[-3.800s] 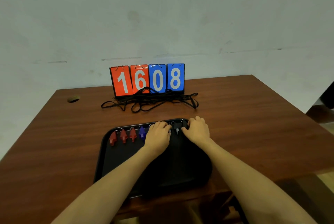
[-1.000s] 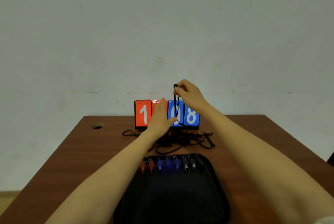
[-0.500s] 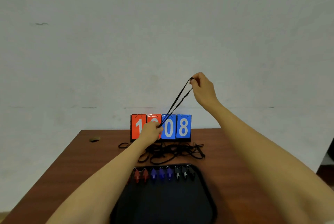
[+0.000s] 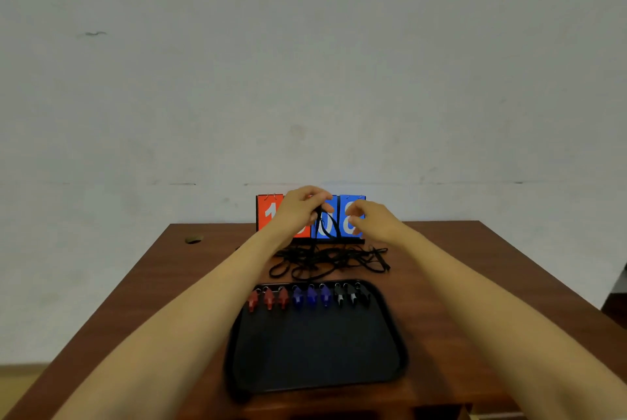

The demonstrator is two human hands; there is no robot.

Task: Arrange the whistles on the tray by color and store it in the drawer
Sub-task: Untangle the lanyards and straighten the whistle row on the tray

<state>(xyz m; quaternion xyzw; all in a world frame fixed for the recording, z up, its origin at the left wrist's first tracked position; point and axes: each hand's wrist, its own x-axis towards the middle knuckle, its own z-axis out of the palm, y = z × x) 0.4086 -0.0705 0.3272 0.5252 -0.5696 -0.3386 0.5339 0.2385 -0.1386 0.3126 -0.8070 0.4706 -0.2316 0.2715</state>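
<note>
Your left hand [image 4: 302, 207] pinches a black cord [image 4: 326, 226] over the cord pile [image 4: 325, 260]; right hand [image 4: 368, 221] is loose, holds nothing. The whistles [image 4: 310, 297] lie sorted on the tray [image 4: 315, 384], near the pile. Risk: cord maybe tangled w/ the pile, so pulling can drag loops onto them.

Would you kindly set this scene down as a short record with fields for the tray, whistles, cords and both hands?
tray: black, on the table
row: nine at the tray's far rim; red whistles left, blue whistles middle, black whistles right
tangle: black cords between tray and scoreboard
left hand: pinches a cord held up before the scoreboard
right hand: fingers loosely curled, nothing seen in it
drawer: not in view
</note>
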